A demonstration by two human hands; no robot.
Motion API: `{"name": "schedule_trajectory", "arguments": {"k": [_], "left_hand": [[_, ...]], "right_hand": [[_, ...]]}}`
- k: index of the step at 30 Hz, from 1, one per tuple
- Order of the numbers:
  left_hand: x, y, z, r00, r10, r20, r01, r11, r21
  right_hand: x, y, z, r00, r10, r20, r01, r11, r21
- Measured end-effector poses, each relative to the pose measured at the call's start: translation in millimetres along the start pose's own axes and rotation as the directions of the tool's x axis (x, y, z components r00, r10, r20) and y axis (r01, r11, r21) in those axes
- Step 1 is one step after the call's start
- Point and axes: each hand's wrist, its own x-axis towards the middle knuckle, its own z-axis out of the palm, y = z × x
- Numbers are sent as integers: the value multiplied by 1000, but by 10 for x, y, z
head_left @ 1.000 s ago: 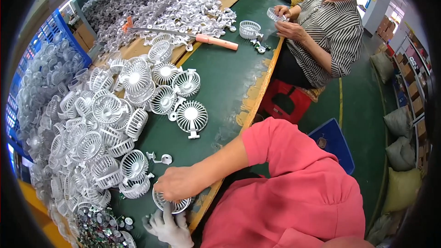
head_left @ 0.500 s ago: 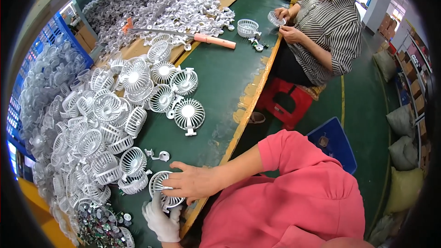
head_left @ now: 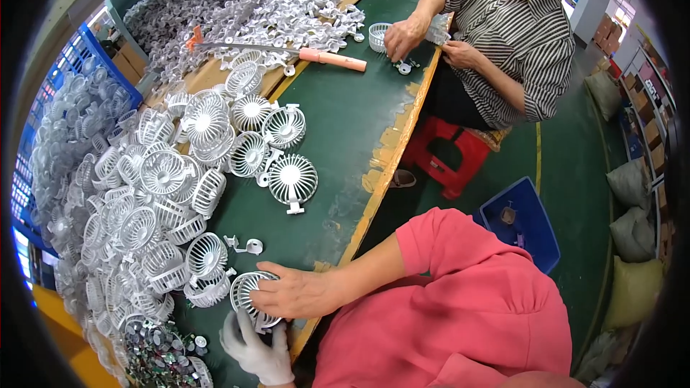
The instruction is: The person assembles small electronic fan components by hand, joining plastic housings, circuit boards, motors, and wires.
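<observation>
We're mid-assembly: bare right hand point(head_left: 298, 293) presses white round plastic fan grille point(head_left: 248, 298) at bench's near edge, gloved left hand point(head_left: 257, 348) grips underneath; nxt needs alignment.

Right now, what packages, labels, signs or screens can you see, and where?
Blue plastic bin: on the floor by the red stool, rectangular, open.
Stuffed sacks: far right floor, white and yellowish.
Cardboard boxes: upper right, brown.
No screens or signs show clearly.
</observation>
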Motion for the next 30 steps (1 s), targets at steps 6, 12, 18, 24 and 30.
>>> {"name": "schedule_trajectory", "arguments": {"k": [6,12,18,24,30], "left_hand": [[-203,-83,-405,746,465,477,395,268,-879],[-702,60,277,610,338,717,667,270,-694],[-1506,-109,1585,567,172,806,715,384,-585],[-1807,-166,1364,482,2,876,818,358,-451],[-1381,-98,1389,471,39,881,797,410,-444]], "right_hand": [[-54,-109,-159,993,76,87,-70,995,-69],[-283,-2,-492,984,92,153,-77,992,-100],[-693,218,-1046,943,212,259,-166,968,-188],[-1040,953,-1380,920,313,236,-189,881,-433],[-1237,1934,-1425,861,508,-32,-371,583,-723]]}}
